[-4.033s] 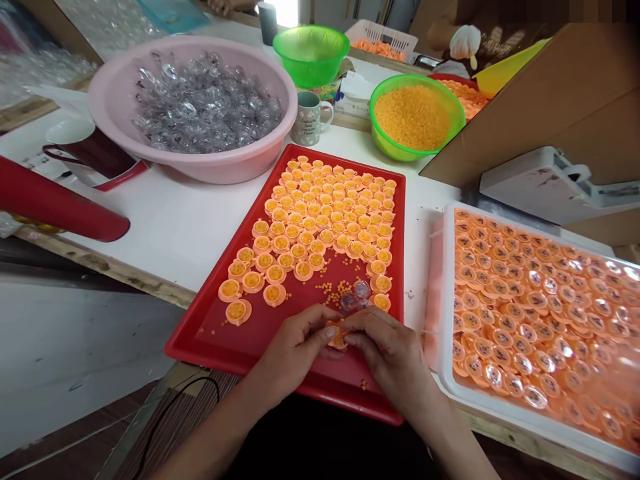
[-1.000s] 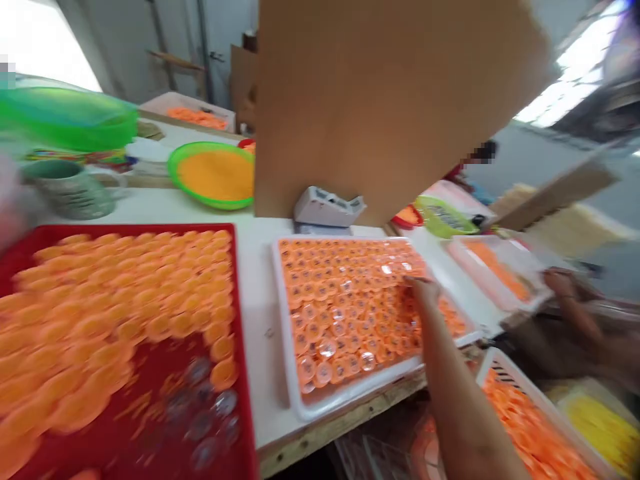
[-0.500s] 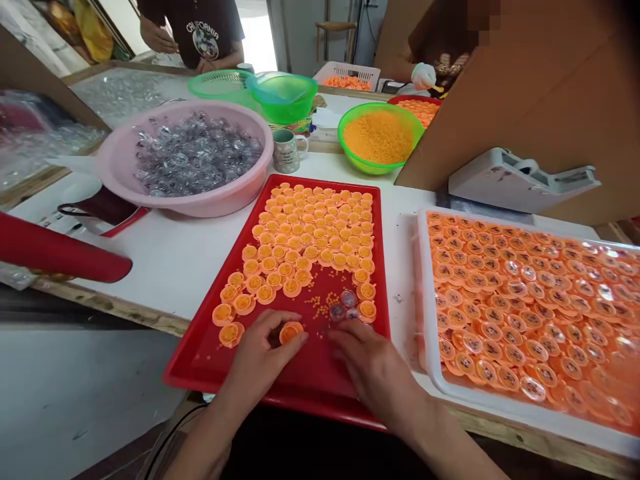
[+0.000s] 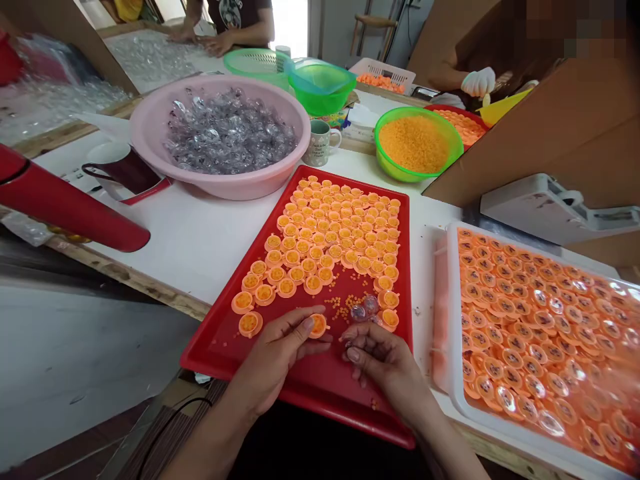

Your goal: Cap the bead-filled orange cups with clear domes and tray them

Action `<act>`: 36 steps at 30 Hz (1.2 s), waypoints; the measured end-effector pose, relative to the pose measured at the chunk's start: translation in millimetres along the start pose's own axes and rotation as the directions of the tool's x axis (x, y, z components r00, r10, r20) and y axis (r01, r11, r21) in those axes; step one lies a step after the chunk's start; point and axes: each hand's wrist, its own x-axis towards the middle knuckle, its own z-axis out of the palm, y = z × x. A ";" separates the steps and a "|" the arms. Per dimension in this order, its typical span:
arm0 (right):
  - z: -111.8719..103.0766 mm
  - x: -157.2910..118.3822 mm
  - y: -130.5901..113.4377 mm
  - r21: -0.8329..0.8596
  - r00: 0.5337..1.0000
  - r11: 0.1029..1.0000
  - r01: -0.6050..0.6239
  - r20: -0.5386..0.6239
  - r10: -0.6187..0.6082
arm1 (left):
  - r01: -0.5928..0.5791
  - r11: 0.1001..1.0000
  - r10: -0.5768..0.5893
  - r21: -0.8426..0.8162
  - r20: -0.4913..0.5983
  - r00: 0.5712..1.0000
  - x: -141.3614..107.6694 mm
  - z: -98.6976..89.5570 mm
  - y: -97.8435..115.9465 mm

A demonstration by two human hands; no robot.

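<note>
My left hand (image 4: 287, 350) is closed on a small orange toy teacup (image 4: 318, 326) with yellow bits inside, holding it by the edge above the red tray (image 4: 295, 383). My right hand (image 4: 377, 353) is curled in a pinch to its right. Between those fingertips a small clear plastic cap with dark print shows in part, the rest hidden. Just beyond lie a few loose clear caps (image 4: 371, 305) and scattered yellow bits (image 4: 345, 303). Rows of filled orange teacups (image 4: 320, 237) on saucers cover the tray's far part and sides.
A pink basin (image 4: 220, 180) of clear caps stands back left, beside a mug (image 4: 318, 143). A green bowl (image 4: 419, 147) holds yellow bits. At right are a bin (image 4: 453, 320) of capped cups and a tape dispenser (image 4: 545, 203). A red cylinder (image 4: 80, 207) juts in left. Two other people work behind.
The view has shifted, so the tray sits further right. My right hand has drawn back from the loose caps with its fingers curled. My left hand has raised and turned the teacup into clearer view.
</note>
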 end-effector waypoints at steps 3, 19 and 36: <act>-0.8 -6.6 -1.4 0.190 0.999 0.982 -0.021 -0.019 0.025 | 0.018 0.999 -0.018 -0.033 0.024 1.000 0.6 4.3 -3.1; -11.1 -15.1 -9.2 0.356 0.996 0.933 0.056 -0.087 -0.027 | 0.058 0.995 -0.067 0.081 0.112 0.991 5.3 25.8 -12.0; -21.4 -4.5 -35.6 -0.437 0.905 0.793 0.425 0.200 -0.375 | 0.000 0.945 -0.066 0.326 0.192 0.979 6.6 33.2 -7.4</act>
